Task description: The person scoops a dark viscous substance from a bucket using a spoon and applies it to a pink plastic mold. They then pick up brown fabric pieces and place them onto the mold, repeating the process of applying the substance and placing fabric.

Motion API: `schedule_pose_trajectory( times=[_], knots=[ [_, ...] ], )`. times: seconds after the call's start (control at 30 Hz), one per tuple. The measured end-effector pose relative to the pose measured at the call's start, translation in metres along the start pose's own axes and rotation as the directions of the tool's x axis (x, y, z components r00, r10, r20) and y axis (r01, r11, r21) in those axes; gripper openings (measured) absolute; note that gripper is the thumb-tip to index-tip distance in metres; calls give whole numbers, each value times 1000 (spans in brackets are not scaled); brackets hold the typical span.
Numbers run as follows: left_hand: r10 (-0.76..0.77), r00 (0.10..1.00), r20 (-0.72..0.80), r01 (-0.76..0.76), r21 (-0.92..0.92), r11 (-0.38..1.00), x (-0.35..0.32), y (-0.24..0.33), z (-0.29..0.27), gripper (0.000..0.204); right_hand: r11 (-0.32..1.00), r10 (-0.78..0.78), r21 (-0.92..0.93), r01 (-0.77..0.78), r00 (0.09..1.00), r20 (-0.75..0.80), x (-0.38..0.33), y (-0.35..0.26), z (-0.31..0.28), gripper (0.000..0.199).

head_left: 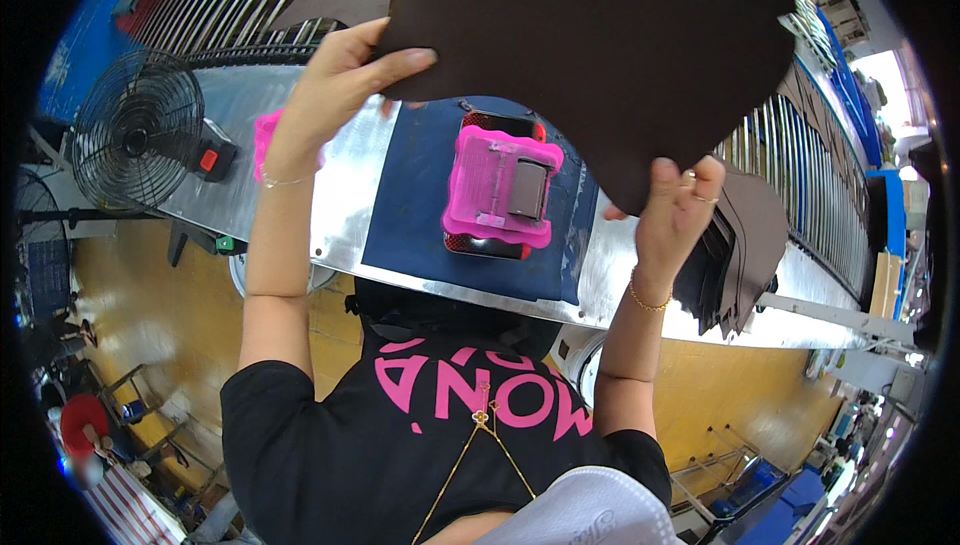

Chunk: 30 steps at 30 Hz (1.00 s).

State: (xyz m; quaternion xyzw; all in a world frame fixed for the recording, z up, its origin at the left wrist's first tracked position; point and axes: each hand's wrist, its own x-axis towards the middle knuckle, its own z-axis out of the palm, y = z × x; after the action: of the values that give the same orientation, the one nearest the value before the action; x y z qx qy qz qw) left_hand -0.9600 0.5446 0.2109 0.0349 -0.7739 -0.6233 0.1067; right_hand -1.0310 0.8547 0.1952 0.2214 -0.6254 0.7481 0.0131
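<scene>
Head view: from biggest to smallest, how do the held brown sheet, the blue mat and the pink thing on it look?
1. Brown sheet, though it's held up closer.
2. Blue mat, partly covered.
3. Pink thing.

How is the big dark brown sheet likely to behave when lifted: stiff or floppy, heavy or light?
The dark brown sheet is probably flexible but not limp, since it spreads without visible creases between the left hand and right hand. It seems light for its area, as both hands grip it only near its edge.
</scene>
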Motion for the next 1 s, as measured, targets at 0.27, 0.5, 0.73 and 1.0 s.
schedule_pose_trajectory(
  times=[0.27,0.5,0.73,1.0],
  knots=[
    [129,954,-270,-72,211,975,-65,4,-68,19,738,-224,-434,516,795,563,7,14,32,19],
    [130,950,-285,-68,218,973,-87,2,-71,16,707,-206,-468,530,787,581,-4,31,28,23],
    [-54,992,-111,87,318,944,-76,-1,-22,7,598,-213,-577,557,804,556,-11,27,-26,23],
    [372,904,210,-419,602,679,-36,-10,45,10,689,-120,-649,322,934,337,-58,50,-102,15]
  ],
)
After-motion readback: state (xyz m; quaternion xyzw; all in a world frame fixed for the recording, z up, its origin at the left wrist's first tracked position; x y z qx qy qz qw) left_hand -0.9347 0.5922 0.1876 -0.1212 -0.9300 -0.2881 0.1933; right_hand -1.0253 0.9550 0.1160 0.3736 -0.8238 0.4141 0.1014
